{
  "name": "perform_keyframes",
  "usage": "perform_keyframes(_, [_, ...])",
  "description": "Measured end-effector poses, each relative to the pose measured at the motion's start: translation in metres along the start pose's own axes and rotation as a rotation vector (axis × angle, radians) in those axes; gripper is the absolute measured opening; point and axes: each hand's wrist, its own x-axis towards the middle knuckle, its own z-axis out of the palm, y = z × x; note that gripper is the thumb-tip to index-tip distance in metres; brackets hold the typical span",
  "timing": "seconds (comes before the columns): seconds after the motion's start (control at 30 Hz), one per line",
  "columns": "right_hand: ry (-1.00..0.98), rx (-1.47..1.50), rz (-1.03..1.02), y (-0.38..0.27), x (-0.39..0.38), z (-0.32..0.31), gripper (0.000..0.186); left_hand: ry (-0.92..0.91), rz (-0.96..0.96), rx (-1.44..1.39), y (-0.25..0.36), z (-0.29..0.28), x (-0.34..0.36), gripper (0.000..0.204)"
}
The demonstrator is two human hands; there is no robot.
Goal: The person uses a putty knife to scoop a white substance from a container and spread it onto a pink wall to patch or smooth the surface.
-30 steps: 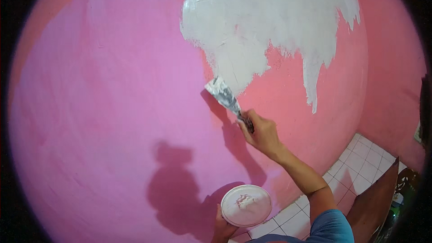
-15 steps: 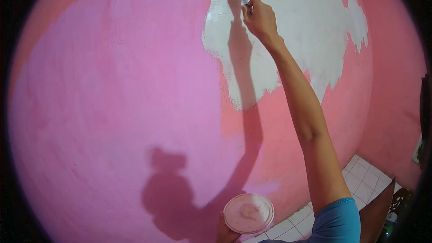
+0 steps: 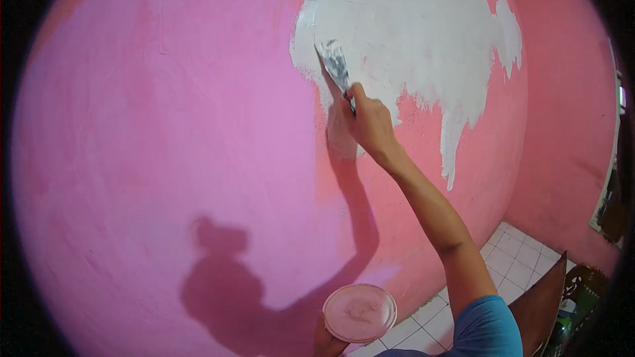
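Note:
My right hand (image 3: 372, 121) is closed around the dark handle of a putty knife (image 3: 335, 65). White filler smears the metal blade, whose tip is at the wall surface. Around it spreads a ragged patch of white filler (image 3: 410, 33) on the pink wall (image 3: 218, 125). Low in the view, my left hand (image 3: 326, 340) holds a round, pale pink lid (image 3: 360, 313) from its left and underside. A darker smear marks the middle of the lid; most of the left fingers are hidden beneath it.
A second pink wall (image 3: 569, 106) meets this one at a corner on the right. White floor tiles (image 3: 512, 254) lie below. At the lower right stand a brown panel (image 3: 539, 304) and a dark carved piece of furniture (image 3: 589, 284). My shadow falls across the wall.
My right hand has moved down the wall with the putty knife, from the top of the filler patch to its lower left part. The left hand still holds the lid.

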Motion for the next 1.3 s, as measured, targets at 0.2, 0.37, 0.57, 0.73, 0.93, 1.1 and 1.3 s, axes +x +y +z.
perform_keyframes(0.2, [0.139, -0.05, -0.019, -0.007, 0.036, 0.011, 0.019, -0.024, -0.033, -0.023, 0.027, -0.013, -0.001, 0.06])
perform_keyframes(0.37, [0.215, -0.08, 0.031, 0.0, 0.12, 0.03, 0.025, -0.019, -0.064, -0.048, 0.054, -0.038, 0.009, 0.06])
perform_keyframes(0.57, [0.276, -0.109, -0.107, 0.004, 0.122, 0.082, 0.018, -0.026, -0.086, -0.062, 0.09, -0.057, 0.025, 0.06])
perform_keyframes(0.73, [-0.105, 0.049, 0.082, -0.043, -0.037, 0.099, 0.022, -0.037, -0.082, -0.068, 0.105, -0.062, 0.03, 0.06])
perform_keyframes(0.93, [-0.097, 0.175, 0.093, -0.08, -0.093, 0.04, 0.018, -0.053, -0.095, -0.093, 0.104, -0.065, 0.023, 0.061])
perform_keyframes(1.1, [0.062, 0.1, 0.009, -0.063, 0.056, 0.047, 0.021, -0.08, -0.134, -0.12, 0.096, -0.064, 0.016, 0.061])
perform_keyframes(1.3, [0.019, 0.057, -0.035, -0.07, 0.102, 0.071, 0.021, -0.09, -0.139, -0.157, 0.114, -0.074, 0.003, 0.062])
